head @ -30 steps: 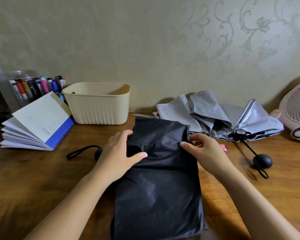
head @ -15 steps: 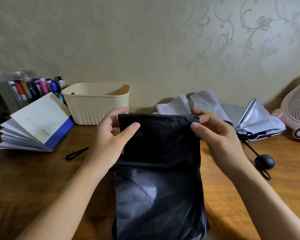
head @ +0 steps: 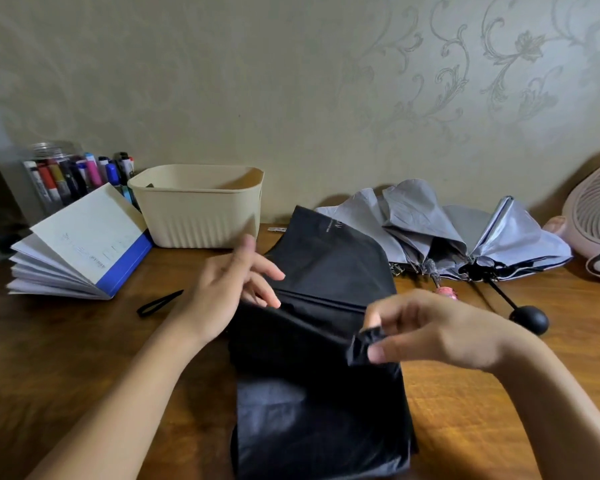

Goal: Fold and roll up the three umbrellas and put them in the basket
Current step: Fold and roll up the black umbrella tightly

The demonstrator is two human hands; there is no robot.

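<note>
Head view looks down on a wooden table (head: 84,375) where the black umbrella (head: 323,393) lies flat in the middle, its canopy running from the near edge up toward the cream basket (head: 196,216), which stands empty against the wall. The right hand (head: 440,330) pinches a small bunched fold of the black fabric between thumb and forefinger at the canopy's right edge, lifting it slightly. The left hand (head: 226,292) hovers over the left side of the canopy with fingers loosely spread, gripping nothing; whether the fingertips brush the cloth is hard to tell. Behind, a grey umbrella (head: 447,230) sprawls unfolded near the wall with a black round handle (head: 529,320) toward the right, and a pink handle (head: 445,293) peeks out beside it. The step appears to be gathering the canopy panels into neat pleats before rolling. To do it well, each panel should probably be pulled taut from its edge and laid flat over the last, the free hand pressing the stack down so that it does not slide, keeping the folds aligned along the shaft.
</note>
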